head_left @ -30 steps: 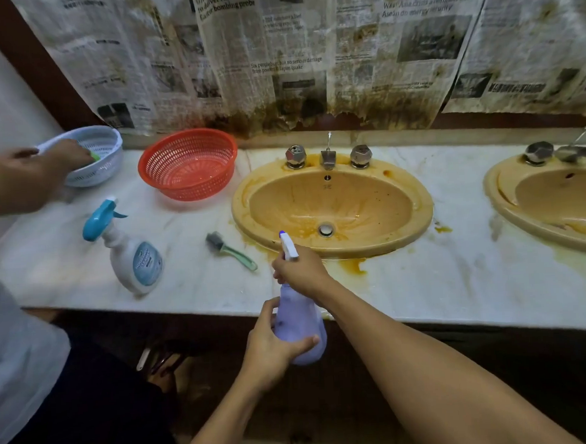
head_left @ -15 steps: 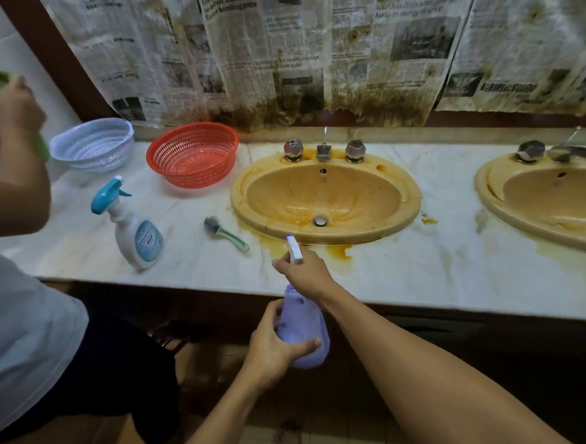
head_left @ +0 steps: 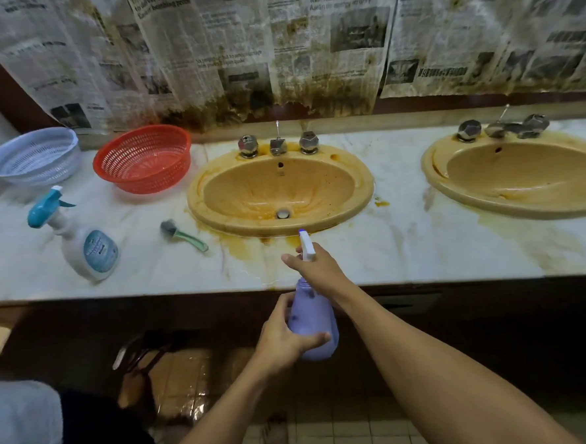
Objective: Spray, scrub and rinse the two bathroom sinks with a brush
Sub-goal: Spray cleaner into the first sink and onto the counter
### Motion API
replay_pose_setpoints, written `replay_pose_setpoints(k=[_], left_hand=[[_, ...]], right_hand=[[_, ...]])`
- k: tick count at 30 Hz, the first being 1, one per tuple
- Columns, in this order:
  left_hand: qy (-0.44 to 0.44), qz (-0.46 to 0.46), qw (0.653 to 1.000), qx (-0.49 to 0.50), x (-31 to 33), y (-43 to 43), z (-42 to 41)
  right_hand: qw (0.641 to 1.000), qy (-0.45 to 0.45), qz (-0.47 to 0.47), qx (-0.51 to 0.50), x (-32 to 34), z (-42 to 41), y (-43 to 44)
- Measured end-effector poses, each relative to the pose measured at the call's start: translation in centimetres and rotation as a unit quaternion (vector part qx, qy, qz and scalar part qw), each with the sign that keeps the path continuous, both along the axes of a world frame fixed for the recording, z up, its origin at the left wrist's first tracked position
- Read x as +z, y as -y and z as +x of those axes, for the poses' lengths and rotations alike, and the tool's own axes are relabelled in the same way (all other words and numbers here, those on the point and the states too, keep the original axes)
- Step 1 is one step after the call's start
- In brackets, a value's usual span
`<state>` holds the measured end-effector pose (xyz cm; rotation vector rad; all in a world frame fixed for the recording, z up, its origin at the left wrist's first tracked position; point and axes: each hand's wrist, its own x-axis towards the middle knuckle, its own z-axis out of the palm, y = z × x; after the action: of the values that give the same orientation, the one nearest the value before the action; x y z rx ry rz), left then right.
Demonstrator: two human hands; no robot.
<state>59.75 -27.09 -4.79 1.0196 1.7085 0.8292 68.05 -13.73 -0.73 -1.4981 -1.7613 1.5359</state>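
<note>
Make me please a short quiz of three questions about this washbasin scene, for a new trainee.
1. True or false: the brush lies on the counter between the white spray bottle and the left sink.
2. What colour is the basket nearest the left sink? A. red B. green C. black
3. Fill in: the right hand grips the purple spray bottle at its head; the left hand holds its ____.
Key: 1 true; 2 A; 3 body.

Stained newspaper sheets (head_left: 274,51) covering the wall, white marble countertop (head_left: 406,249), dark cabinet front (head_left: 495,305) beneath, tiled floor (head_left: 332,435), dim light
</note>
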Motion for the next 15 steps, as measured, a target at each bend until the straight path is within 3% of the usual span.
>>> replay_pose_setpoints(k=[9,15], left_hand=[[-0.004,0.017,0.999,-0.046,0.4,-0.8,4.2],[-0.02,0.015,0.997,-0.074,0.7,-2.2,5.5]], right_hand=[[0.992,0.068,0.022,-0.101,0.3,4.0,-0.4],[0.997,-0.007,0.007,-0.076,0.5,6.9,-1.1]])
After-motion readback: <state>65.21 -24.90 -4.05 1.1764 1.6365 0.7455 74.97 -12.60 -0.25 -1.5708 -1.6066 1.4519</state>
